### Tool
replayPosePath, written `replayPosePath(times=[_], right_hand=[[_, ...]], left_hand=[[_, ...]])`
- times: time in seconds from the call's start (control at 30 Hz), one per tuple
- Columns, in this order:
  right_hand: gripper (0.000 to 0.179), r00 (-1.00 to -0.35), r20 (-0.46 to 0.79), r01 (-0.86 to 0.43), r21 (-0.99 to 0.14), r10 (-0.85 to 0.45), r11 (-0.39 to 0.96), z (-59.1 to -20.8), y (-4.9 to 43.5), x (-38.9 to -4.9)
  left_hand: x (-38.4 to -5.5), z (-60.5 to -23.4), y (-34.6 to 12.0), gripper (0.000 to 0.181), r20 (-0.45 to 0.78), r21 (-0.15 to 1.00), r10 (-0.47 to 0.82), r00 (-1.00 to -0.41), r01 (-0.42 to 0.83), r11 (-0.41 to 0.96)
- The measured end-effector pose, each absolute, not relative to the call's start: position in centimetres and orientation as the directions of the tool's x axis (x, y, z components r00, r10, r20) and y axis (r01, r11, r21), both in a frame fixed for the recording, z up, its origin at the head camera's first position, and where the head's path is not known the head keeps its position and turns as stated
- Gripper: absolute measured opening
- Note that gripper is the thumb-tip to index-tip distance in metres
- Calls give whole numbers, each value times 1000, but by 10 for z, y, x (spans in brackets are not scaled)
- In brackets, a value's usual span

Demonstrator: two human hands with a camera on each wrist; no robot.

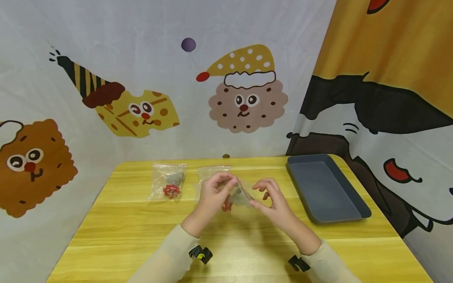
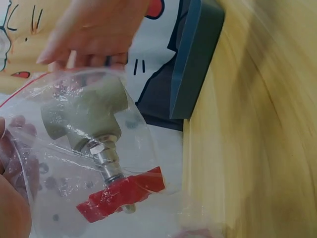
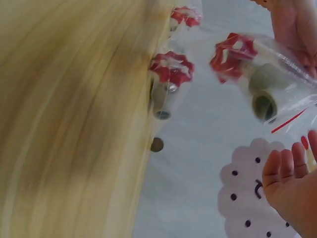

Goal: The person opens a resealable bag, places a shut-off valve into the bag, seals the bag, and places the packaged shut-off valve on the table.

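Observation:
A clear zip bag point(image 2: 163, 198) with a red closure strip hangs between both hands. Inside it is a stop valve point(image 2: 89, 114) with a grey pipe body, metal stem and red handwheel point(image 2: 121, 196). My left hand point(image 1: 216, 190) pinches the bag's upper edge between thumb and fingers. At the edge's other end, my right hand point(image 1: 277, 204) holds on with its thumb, its other fingers bent and apart; the right wrist view leaves the grip itself out of frame. On the table behind lie a second bagged valve point(image 3: 171, 82) and, to the left, a third bagged valve point(image 1: 172, 184).
A dark grey rectangular tray point(image 1: 329, 188) stands on the right side of the wooden table point(image 1: 120, 236). Behind the table hangs a curtain point(image 1: 148, 35) printed with cartoon food figures. Both wrists carry black straps.

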State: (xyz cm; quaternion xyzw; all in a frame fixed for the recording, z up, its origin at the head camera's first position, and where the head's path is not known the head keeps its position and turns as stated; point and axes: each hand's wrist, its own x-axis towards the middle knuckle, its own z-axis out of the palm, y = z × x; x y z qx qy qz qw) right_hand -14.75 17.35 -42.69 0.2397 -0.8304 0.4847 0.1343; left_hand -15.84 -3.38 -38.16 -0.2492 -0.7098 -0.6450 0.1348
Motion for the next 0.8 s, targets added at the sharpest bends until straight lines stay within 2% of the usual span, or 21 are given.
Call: replayPosePath(times=[0.07,0.13,0.2,0.3,0.37,0.57,0.8], right_hand=[[53,-876,415,-483,-762,-247,431,-429,177,-148],[57,-894,377,-448,-753,-242,483,-430,181,-149],[48,-908,340,-419,-730,-245,540,-432,185,-150],[20,-924,294,-383,-699,-246,604,-433,189,-151],[9,-928,284,-373,-689,-242,622,-433,190,-151],[5,-898,371,-434,-667,-236,606,-431,194,-150],[5,-876,440,-466,-669,-197,580,-427,201,-149]], left_hand=[[-158,-380,-34,8,501,856,163,-850,514,48],[-159,-379,-35,9,490,866,145,-860,499,38],[-158,-377,-36,9,474,877,125,-872,480,26],[-158,-377,-38,10,458,887,113,-882,462,13],[-158,-376,-39,11,451,891,109,-886,454,9],[-160,-377,-42,10,462,885,84,-883,465,28],[-169,-390,-46,5,529,848,17,-848,529,22]])
